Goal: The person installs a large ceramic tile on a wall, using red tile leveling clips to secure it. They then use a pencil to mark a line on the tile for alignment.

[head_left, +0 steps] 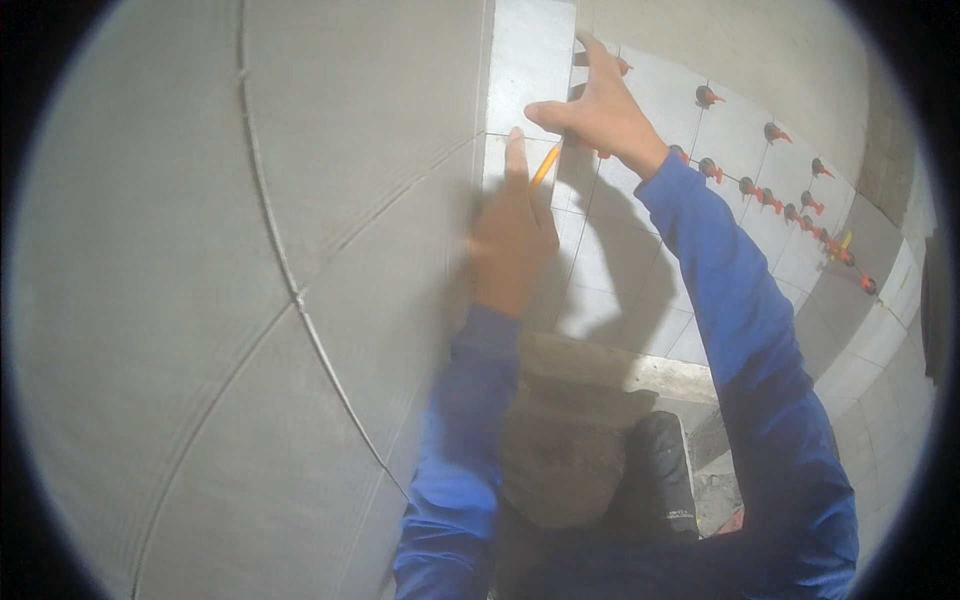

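Note:
A narrow white tile stands upright against the wall at the top centre, beside the grey wall on the left. My right hand grips its right edge, thumb across the lower face and fingers spread along the side. Below it, my left hand has its index finger stretched up to the joint under the tile. A yellow pencil slants up from the left hand toward my right palm; its upper end is hidden. The left hand's other fingers are curled and partly in shadow.
White wall tiles spread to the right, with several red-and-black levelling clips sticking out along their joints. A large grey wall with a pale raised line fills the left. A ledge runs below the tiles.

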Available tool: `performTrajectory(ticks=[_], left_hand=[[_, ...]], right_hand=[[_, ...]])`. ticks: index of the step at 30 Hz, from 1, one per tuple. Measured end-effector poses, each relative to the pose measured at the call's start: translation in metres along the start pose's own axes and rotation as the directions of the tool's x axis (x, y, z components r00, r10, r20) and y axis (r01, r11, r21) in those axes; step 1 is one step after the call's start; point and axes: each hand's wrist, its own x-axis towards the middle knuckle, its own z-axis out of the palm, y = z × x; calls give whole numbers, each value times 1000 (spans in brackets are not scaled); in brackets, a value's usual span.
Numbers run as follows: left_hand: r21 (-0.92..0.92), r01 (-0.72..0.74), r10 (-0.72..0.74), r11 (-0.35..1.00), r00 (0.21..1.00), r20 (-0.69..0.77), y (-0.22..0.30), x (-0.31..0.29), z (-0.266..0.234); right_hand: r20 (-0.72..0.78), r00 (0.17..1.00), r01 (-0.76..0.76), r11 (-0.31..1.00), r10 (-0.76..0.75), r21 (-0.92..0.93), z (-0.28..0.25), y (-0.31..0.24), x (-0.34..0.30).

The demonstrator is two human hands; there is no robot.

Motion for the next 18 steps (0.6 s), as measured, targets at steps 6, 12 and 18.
performTrajectory(ticks=[6,12,18], left_hand=[[-156,-28,28,987,1000,-2,-1,3,-2],[-189,-44,39,981,999,-27,0,2,-4],[-216,-5,13,976,999,35,0,0,-9]], right_hand=[[29,995,-98,995,97,1,-5,-10,-3],[98,981,-183,958,164,221,-12,-22,-5],[0,995,-100,995,100,9,-16,-23,3]])
